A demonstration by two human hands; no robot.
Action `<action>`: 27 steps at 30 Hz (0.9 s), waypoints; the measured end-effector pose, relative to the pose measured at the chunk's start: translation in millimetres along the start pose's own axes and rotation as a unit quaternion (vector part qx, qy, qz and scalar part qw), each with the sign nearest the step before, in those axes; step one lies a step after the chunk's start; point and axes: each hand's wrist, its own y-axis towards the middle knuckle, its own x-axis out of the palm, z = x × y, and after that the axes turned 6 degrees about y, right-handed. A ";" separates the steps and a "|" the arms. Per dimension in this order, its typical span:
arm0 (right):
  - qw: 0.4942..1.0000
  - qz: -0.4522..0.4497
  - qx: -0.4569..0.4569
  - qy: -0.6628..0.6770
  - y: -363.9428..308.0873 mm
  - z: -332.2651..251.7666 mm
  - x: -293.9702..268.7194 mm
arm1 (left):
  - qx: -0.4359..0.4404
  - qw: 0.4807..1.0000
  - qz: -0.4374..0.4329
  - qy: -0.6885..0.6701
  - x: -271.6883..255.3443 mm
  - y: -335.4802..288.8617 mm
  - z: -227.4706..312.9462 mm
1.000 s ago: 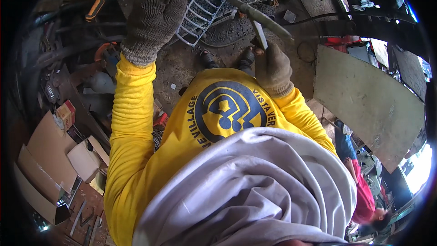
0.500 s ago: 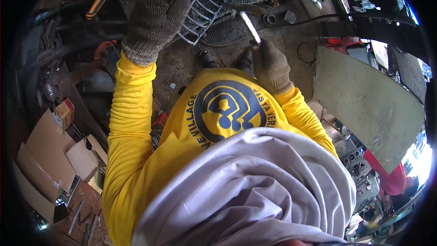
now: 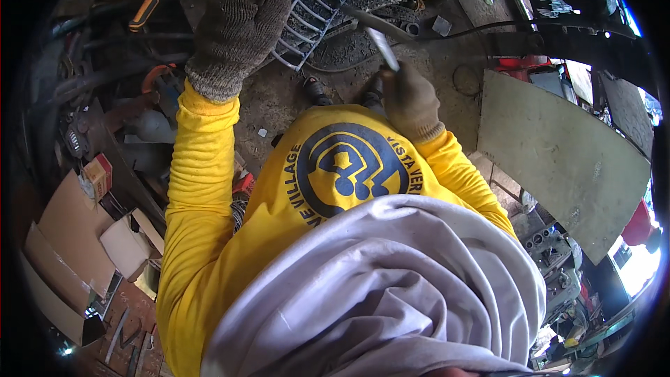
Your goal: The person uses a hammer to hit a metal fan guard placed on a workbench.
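Knit-gloved hands: left hand point(image 3: 234, 31) grips wire grille point(image 3: 317, 7), right hand point(image 3: 412, 101) metal rod point(image 3: 382, 47).

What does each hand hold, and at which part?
The left hand grips the wire grille at its rim. The right hand holds a thin metal rod by its lower end.

The wire grille point(image 3: 317, 7) is lying up front on the ground, between the two hands. The left hand point(image 3: 234, 31) is resting on its left edge. The right hand point(image 3: 410, 101) is sitting to the right, nearer the person, holding a thin rod point(image 3: 382, 47). A flat board point(image 3: 565, 160) is lying far right. Cardboard pieces point(image 3: 66, 237) are lying far left.
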 end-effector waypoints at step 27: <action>0.979 0.072 -0.160 0.102 4.9 28.2 10.5 | 0.110 0.907 0.016 0.407 -2.7 9.0 16.3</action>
